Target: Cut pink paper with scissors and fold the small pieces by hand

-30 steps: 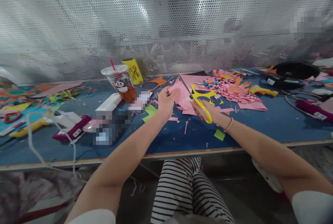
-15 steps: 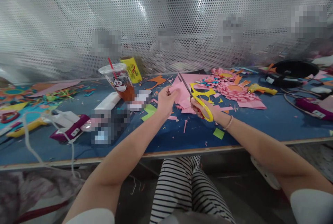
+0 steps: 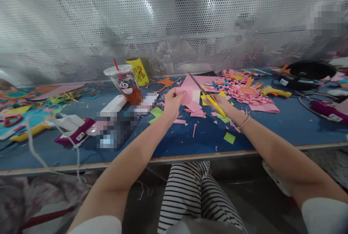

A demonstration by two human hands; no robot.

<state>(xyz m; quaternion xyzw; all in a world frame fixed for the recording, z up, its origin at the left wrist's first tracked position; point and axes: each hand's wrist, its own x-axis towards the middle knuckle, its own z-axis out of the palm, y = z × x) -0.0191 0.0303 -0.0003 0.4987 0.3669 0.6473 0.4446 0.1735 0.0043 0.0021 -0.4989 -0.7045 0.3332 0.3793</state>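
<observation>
Pink paper: one piece, raised over the middle of the desk, between the two hands; a pale rectangular patch shows near its right side.
Left hand: grip narrow, thumb and fingers pinching the left edge of the pink paper.
Right hand: grip closed around the handles of the scissors; bracelet at the wrist.
Scissors: yellow handles, dark blades pointing up and leftward, just beside the pink paper; blade opening cannot be told.
Pink sheet: flat on the desk, beyond the hands.
Yellow cut-out paper: partly hidden by the right hand.
Pink fringed flowers: clustered to the right of the hands, near a yellow glue gun.
Green square: lying near the front edge, below the right wrist.
Plastic cup: lidded, red straw, brown drink, left of the hands; yellow tube behind it.
White box: in front of the cup.
Orange cut-out: flat, right of the tube.
Perforated screen: metal, upright along the back.
</observation>
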